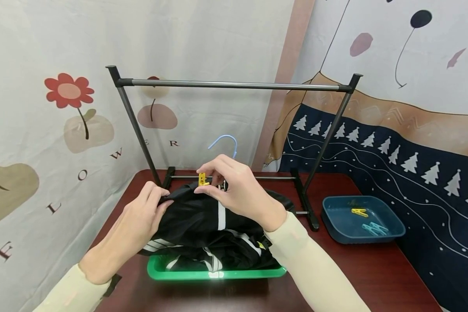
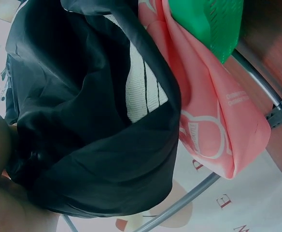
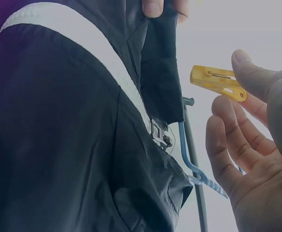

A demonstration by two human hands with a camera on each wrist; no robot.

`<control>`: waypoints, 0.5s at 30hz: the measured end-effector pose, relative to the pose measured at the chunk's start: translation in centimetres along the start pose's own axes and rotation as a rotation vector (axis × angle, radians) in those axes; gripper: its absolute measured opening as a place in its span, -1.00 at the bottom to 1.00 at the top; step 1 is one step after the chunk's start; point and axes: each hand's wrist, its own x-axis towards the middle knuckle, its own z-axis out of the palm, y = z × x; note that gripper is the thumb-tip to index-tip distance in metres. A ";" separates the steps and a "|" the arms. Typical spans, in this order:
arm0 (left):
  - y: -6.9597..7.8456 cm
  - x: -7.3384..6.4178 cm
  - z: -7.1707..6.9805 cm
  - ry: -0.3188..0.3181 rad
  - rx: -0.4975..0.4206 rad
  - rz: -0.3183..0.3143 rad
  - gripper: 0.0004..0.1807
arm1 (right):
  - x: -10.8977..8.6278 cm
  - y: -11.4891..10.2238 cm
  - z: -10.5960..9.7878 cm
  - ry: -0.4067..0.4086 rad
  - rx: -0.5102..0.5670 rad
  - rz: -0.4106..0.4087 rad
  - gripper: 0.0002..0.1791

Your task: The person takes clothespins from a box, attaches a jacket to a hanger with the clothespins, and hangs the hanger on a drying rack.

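A black garment with white stripes is bunched over the green basket. At its upper left edge, my left hand pinches the fabric between thumb and fingers. My right hand pinches a yellow clothespin between thumb and fingertips, above the garment's top edge. The right wrist view shows this clothespin apart from the cloth. A blue hanger shows its hook behind my right hand; in the right wrist view part of the hanger emerges beside the garment, the rest hidden by cloth.
A grey metal rack stands behind. The green basket sits in front of it. At right, a blue tray holds a yellow clothespin and light blue ones. Pink cloth hangs beside the basket in the left wrist view.
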 end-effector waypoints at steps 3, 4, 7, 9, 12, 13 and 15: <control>0.0 0.0 0.0 -0.005 -0.001 -0.005 -0.44 | 0.2 -0.1 0.2 0.001 -0.005 -0.006 -0.55; 0.0 0.0 0.0 -0.006 -0.002 -0.006 -0.44 | 0.3 -0.1 0.3 0.001 -0.008 -0.006 -0.56; 0.1 0.0 0.0 -0.006 0.000 -0.005 -0.44 | 0.6 -0.3 0.5 0.001 -0.020 -0.006 -0.58; 0.1 0.1 0.0 -0.004 0.003 -0.002 -0.44 | 0.8 -0.3 0.7 0.004 -0.029 -0.006 -0.59; 0.1 0.1 0.0 -0.002 0.008 0.003 -0.43 | 1.1 -0.4 1.1 0.017 -0.045 -0.004 -0.60; 0.1 0.1 0.0 -0.001 0.009 0.004 -0.43 | 1.1 -0.5 1.2 0.022 -0.048 -0.004 -0.60; 0.1 0.1 0.1 0.000 0.009 0.005 -0.43 | 1.2 -0.6 1.4 0.032 -0.049 0.001 -0.61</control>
